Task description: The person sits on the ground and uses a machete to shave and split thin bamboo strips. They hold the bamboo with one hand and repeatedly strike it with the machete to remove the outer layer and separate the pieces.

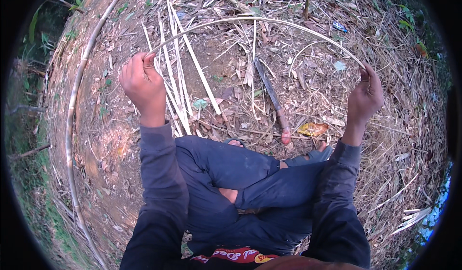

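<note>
A long pale split-bamboo strip point(255, 18) arches up and away between my raised hands. My left hand point(143, 83) is closed on one end, thumb pressed against the fingers. The other end is pinched in my right hand point(365, 92), at about the same height. Beneath the strip, on the ground ahead of my crossed legs, lies a long knife point(269, 87) with a dark blade and brown wooden handle. Several cut bamboo strips point(196, 75) lie in a loose bundle just right of my left hand.
A long bamboo pole point(74, 92) runs along the left side. Dry leaves and shavings cover the ground. A yellow leaf point(313, 128) lies near my sandal point(313, 157). A thin upright stem point(308, 0) and a small blue wrapper point(340, 26) are farther off. More pale strips point(411, 219) lie at right.
</note>
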Motion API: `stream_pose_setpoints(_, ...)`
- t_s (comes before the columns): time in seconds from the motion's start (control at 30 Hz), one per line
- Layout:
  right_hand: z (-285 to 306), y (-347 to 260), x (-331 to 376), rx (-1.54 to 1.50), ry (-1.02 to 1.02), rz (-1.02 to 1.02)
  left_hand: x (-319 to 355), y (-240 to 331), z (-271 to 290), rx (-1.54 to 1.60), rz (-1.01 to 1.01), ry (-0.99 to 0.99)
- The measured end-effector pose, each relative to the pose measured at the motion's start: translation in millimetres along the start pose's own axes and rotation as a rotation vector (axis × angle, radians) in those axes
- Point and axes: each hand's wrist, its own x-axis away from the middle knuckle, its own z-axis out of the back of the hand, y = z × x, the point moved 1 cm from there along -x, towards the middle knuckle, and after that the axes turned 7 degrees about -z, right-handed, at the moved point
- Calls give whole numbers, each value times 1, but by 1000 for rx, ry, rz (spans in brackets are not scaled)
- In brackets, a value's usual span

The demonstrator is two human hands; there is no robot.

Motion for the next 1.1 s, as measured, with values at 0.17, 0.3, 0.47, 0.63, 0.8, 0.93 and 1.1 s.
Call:
stream_pose_setpoints(0.17, 0, 5, 1, -32, 49, -49, 0, 13, 2, 15, 21, 15)
stream_pose_setpoints(0.3, -1, 4, 2, -70, 65, -84, 2, 18, -1, 32, 29, 29)
stream_pose_setpoints(0.47, -2, 3, 4, -60, 68, -114, 4, 22, -1, 54, 49, -15)
stream_pose_setpoints(0.63, -5, 2, 7, -76, 71, -113, 4, 22, -3, 51, 62, -18)
stream_pose_setpoints(0.8, -2, 3, 0, -28, -70, -3, 1, 7, -2, -73, -36, -42)
stream_pose_setpoints(0.93, -2, -5, -1, -31, -307, 19, -3, 22, 0, -76, 131, 65)
stream_pose_setpoints(1.1, -32, -29, 29, -418, -586, -192, 9, 61, -12, 1110, 678, -241)
